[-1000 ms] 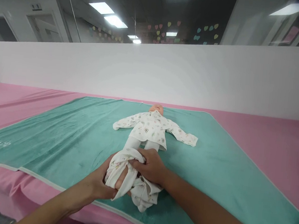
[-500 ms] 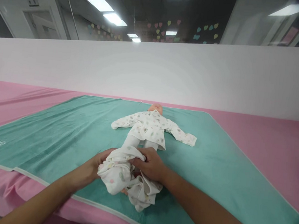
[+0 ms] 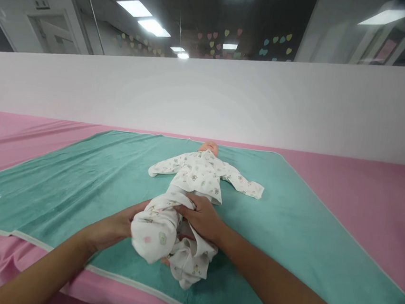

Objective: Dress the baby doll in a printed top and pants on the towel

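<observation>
A baby doll lies on its back with its head at the far end, wearing a white printed top with the sleeves spread out. Bunched around its lower legs are white printed baby pants. My right hand grips the cloth at the waist side, thumb on top, between the legs. At the left side of the same bundle, my left hand is closed against the cloth, its fingertips hidden behind it. A bit of the doll's foot shows under the fabric.
A teal blanket with a pale border lies under the doll, over a pink padded surface. A white wall panel stands behind, with a reflective pane above it.
Both hands have drawn the pants slightly farther up the legs toward the top. The left leg of the pants looks smoother and rounder now. The view has shifted slightly.
</observation>
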Tool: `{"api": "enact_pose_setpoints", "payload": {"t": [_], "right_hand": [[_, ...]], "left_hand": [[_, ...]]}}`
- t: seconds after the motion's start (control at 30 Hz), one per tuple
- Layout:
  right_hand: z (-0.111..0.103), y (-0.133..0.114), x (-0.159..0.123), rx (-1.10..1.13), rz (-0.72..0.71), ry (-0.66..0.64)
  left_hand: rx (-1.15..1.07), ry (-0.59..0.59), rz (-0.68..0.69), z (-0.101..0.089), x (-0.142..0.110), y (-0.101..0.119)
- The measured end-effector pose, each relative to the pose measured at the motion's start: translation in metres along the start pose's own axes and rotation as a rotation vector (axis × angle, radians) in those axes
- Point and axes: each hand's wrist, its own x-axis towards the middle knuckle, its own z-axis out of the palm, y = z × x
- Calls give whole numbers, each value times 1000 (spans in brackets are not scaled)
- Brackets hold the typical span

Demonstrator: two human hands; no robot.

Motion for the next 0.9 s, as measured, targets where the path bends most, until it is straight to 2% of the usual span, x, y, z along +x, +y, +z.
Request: {"api": "enact_pose_setpoints", "payload": {"t": [0.03, 0.1, 0.17, 0.23, 0.3, 0.33, 0.4, 0.5, 0.57, 0.63, 0.7, 0.77, 0.83, 0.9], "right_hand": [[0, 1, 0, -29, -8, 10], [2, 2, -1, -112, -16, 21], [4, 4, -2, -209, -29, 40], [4, 6, -1, -281, -85, 73], [2, 7, 0, -307, -173, 106], [0, 8, 1, -307, -214, 110], [-5, 10, 2, -314, -280, 96], [-12, 17, 5, -358, -343, 101], [-16, 27, 7, -388, -340, 187], [-19, 38, 10, -434, -286, 369], [-25, 49, 13, -491, -195, 553], [-31, 57, 17, -535, -97, 647], [-40, 64, 19, -577, -34, 666], [-50, 71, 21, -644, -21, 687]], "left_hand": [[-71, -109, 31, -5, -2, -1], [-167, -161, 75, -11, -2, -3], [-117, -16, 65, -12, 5, -4], [39, 162, 44, -9, 18, -3], [237, 303, 114, -5, 35, -1], [336, 337, 185, -4, 46, 0], [528, 302, 332, -2, 67, 3], [788, 258, 441, 6, 99, 8], [951, 326, 477, 15, 115, 12], [1061, 412, 512, 23, 125, 17], [1060, 487, 541, 27, 128, 19], [923, 575, 540, 20, 131, 17], [685, 676, 479, 2, 135, 11], [435, 777, 381, -24, 142, 1]]}}
